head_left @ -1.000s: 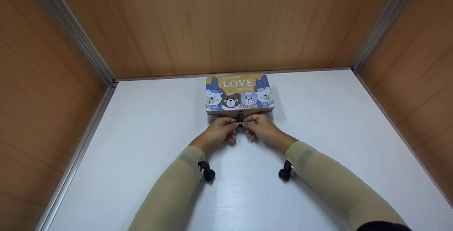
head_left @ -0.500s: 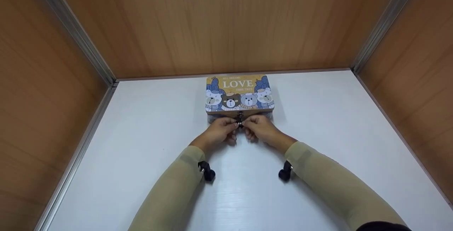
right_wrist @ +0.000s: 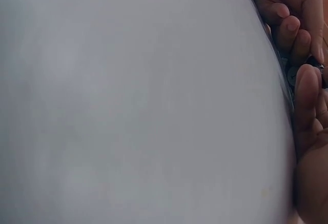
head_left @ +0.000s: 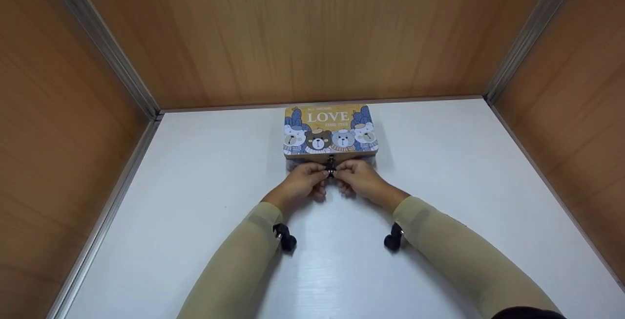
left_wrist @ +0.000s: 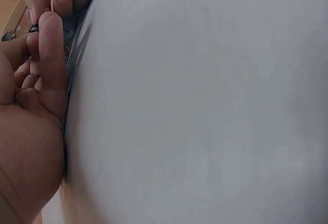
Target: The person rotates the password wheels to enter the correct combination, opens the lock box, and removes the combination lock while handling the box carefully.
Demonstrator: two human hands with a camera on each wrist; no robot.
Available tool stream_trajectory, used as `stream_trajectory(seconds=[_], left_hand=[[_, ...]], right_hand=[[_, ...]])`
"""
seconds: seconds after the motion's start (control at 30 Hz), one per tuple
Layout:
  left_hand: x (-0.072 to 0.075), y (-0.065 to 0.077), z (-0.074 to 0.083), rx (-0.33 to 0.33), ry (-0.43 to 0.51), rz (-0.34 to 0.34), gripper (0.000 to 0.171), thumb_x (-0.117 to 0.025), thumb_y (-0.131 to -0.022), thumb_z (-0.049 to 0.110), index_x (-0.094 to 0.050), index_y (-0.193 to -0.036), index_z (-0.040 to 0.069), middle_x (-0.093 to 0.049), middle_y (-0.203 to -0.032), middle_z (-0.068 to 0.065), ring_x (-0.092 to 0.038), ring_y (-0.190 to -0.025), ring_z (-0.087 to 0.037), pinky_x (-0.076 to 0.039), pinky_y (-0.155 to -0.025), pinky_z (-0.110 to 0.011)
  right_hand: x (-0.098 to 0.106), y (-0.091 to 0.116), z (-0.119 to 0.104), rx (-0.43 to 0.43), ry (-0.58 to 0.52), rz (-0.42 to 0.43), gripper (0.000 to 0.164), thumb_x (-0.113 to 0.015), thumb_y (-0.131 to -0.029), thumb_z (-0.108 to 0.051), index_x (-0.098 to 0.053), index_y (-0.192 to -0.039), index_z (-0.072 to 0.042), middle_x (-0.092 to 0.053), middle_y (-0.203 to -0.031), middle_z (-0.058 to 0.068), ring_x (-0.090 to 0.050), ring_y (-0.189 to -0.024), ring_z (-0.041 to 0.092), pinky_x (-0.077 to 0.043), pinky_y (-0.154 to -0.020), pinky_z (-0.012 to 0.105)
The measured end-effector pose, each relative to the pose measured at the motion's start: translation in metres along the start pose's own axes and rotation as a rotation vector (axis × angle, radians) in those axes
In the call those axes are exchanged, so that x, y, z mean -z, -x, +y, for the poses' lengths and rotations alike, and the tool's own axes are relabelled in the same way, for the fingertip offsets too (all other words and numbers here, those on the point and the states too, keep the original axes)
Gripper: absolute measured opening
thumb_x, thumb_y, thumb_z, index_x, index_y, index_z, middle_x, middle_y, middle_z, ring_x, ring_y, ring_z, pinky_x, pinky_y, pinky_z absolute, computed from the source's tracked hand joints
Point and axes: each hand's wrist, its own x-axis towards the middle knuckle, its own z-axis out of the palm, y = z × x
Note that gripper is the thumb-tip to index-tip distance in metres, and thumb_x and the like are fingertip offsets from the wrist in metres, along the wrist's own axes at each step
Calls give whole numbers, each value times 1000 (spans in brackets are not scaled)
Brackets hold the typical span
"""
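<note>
A tin box (head_left: 329,128) with bears and the word LOVE on its lid stands at the back of the white table, lid down. From the metal clasp (head_left: 331,158) on its front hangs a small dark padlock (head_left: 331,172). My left hand (head_left: 302,181) pinches the padlock from the left between thumb and forefinger. On the other side, my right hand (head_left: 362,180) pinches it the same way. The lower fingers of both hands curl beneath. In the left wrist view, fingers hide most of the padlock (left_wrist: 34,28); the right wrist view shows only a dark edge of it.
The white table (head_left: 219,162) reaches back to a wooden panel (head_left: 312,35) right behind the box. Wooden side panels with metal corner strips stand left and right. A black wrist camera (head_left: 288,242) hangs under the left sleeve, another camera (head_left: 392,241) under the right.
</note>
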Motion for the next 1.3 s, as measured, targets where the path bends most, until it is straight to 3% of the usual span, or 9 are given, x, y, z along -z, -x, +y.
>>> stream_trajectory(seconds=[0.43, 0.73, 0.93, 1.3], left_hand=[[1, -2, -2, -8, -19, -8, 17, -60, -118, 13, -69, -118, 0, -66, -87, -4, -71, -67, -15, -67, -64, -29], [1, -2, 3, -6, -33, -16, 17, -60, -118, 13, -70, -120, 0, -67, -91, -5, -72, -70, -15, -68, -66, -29], [1, -1, 1, -18, -51, -11, 21, -59, -118, 13, -72, -126, -2, -67, -90, -4, -71, -71, -14, -68, -67, -27], [3, 0, -1, -4, -45, -4, 19, -60, -118, 14, -72, -124, 0, -69, -87, -3, -72, -72, -15, -68, -68, -29]], right_hand=[[0, -1, 1, 9, -6, -23, 16, -66, -111, -13, -76, -110, 0, -70, -76, 2, -65, -57, 11, -58, -53, 23], [4, -3, 1, 9, -34, -13, 13, -74, -106, -11, -74, -114, 0, -73, -79, 3, -68, -59, 11, -60, -54, 24], [5, -3, 2, 12, -56, -21, 15, -74, -105, -8, -73, -117, 2, -74, -79, 3, -68, -59, 11, -61, -55, 23], [3, -1, 1, 25, -47, -27, 13, -75, -105, -7, -73, -115, 2, -74, -76, 3, -68, -58, 11, -60, -55, 23]])
